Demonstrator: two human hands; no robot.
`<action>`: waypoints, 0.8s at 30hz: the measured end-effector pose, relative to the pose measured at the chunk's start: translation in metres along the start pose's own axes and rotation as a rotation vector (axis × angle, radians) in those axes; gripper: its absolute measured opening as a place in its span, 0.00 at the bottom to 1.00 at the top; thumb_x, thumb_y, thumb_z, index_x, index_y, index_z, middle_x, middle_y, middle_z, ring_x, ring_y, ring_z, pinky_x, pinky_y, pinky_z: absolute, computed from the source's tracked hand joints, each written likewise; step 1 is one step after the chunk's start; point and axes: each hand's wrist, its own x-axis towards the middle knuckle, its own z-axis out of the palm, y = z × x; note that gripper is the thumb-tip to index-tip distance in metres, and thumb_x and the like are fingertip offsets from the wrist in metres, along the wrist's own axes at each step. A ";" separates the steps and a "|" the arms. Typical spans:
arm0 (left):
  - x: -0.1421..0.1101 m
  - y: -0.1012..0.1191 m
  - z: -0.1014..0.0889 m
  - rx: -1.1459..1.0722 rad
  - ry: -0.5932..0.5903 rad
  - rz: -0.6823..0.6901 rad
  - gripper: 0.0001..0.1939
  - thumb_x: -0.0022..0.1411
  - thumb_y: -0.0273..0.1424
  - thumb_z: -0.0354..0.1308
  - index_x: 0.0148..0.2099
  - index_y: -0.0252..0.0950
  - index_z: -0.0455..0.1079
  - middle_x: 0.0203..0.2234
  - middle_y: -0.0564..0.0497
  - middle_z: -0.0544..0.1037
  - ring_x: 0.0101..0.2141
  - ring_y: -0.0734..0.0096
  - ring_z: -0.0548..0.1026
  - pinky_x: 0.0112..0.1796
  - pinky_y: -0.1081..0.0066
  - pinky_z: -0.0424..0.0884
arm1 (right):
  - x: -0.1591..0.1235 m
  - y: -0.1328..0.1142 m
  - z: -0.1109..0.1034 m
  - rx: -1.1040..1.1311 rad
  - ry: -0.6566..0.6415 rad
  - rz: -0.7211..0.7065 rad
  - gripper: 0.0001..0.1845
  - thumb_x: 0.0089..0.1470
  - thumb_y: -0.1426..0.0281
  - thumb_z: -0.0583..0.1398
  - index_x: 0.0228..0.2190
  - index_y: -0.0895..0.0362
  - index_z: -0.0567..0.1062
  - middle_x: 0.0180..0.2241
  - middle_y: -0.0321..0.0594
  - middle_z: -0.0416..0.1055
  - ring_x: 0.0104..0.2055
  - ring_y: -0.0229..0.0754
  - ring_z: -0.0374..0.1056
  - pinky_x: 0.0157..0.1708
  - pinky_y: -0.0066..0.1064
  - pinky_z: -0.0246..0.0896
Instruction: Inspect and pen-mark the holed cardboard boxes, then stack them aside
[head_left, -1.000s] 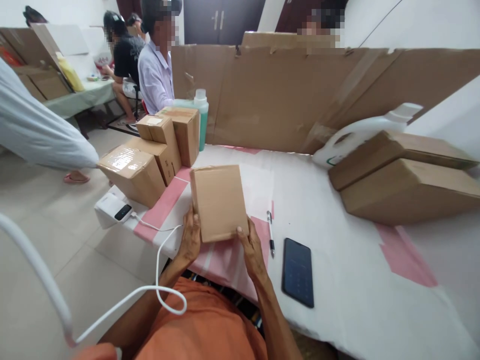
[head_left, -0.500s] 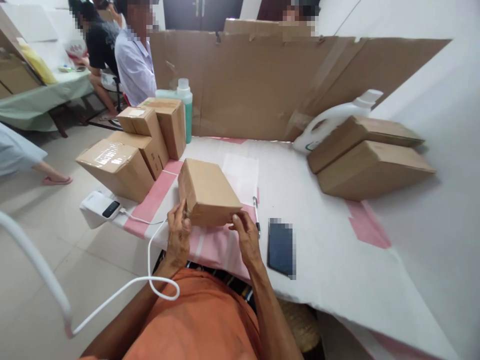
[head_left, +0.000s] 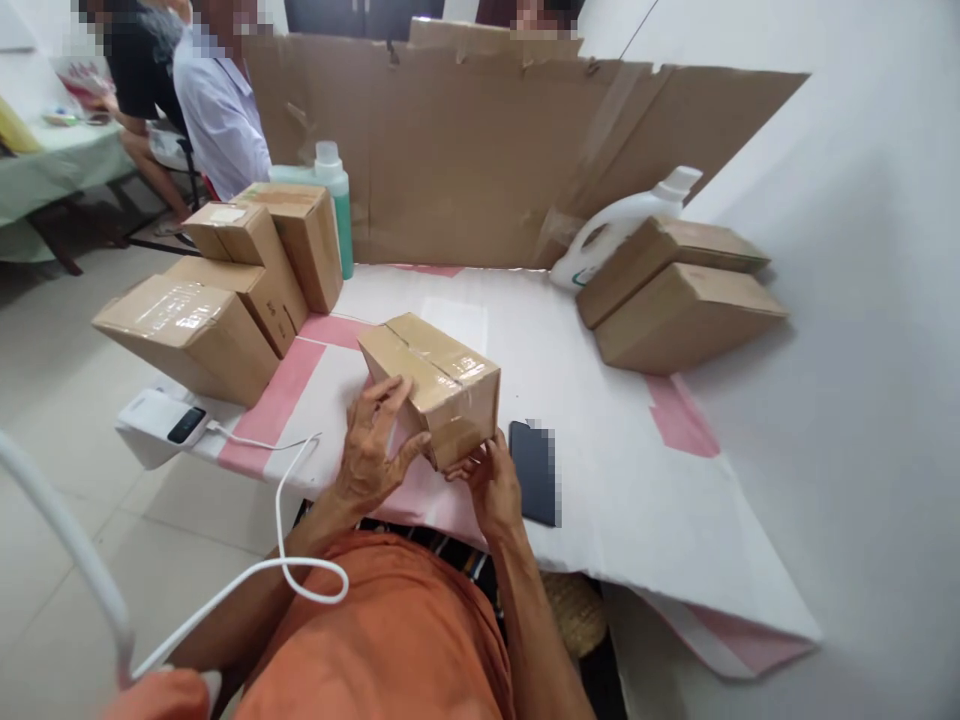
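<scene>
A taped cardboard box (head_left: 442,375) is tilted between my two hands above the near part of the table. A seam and shiny clear tape run across its top face. My left hand (head_left: 375,445) holds the left side, fingers along the upper edge and thumb by the near lower corner. At the near right bottom corner, my right hand (head_left: 491,480) grips from below, its fingertips partly hidden under the box. Just right of that hand, a dark phone (head_left: 534,472) lies flat.
Several cardboard boxes (head_left: 187,335) stand at the left beside a green bottle (head_left: 341,215). Two more boxes (head_left: 682,315) lean near a white jug (head_left: 615,225) at right. A cardboard panel (head_left: 465,150) borders the back. A white power bank (head_left: 161,420) trails a cable (head_left: 281,520).
The box has been turned, so its taped, seamed face now shows on top. My left hand shifted onto its upper edge, my right hand underneath. The view swung right.
</scene>
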 end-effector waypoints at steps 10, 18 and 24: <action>0.050 -0.018 0.004 -0.213 0.176 -0.296 0.29 0.70 0.59 0.57 0.50 0.37 0.76 0.39 0.47 0.77 0.40 0.62 0.74 0.45 0.63 0.73 | -0.019 -0.087 0.005 -0.237 -0.015 -0.264 0.23 0.64 0.50 0.63 0.50 0.54 0.76 0.22 0.31 0.73 0.22 0.41 0.68 0.26 0.34 0.66; 0.053 -0.019 0.001 -0.319 0.114 -0.450 0.26 0.68 0.57 0.59 0.38 0.38 0.72 0.30 0.53 0.73 0.31 0.70 0.69 0.36 0.70 0.67 | 0.001 -0.094 0.003 -0.472 0.145 -0.449 0.24 0.60 0.44 0.65 0.34 0.53 0.79 0.25 0.32 0.65 0.27 0.38 0.58 0.28 0.31 0.59; 0.051 -0.001 -0.022 -0.327 0.057 -0.523 0.25 0.65 0.52 0.63 0.29 0.39 0.63 0.21 0.59 0.61 0.25 0.74 0.60 0.29 0.71 0.58 | 0.013 -0.092 0.012 -0.348 0.036 -0.368 0.27 0.66 0.41 0.56 0.34 0.51 0.72 0.31 0.33 0.72 0.32 0.40 0.67 0.33 0.31 0.66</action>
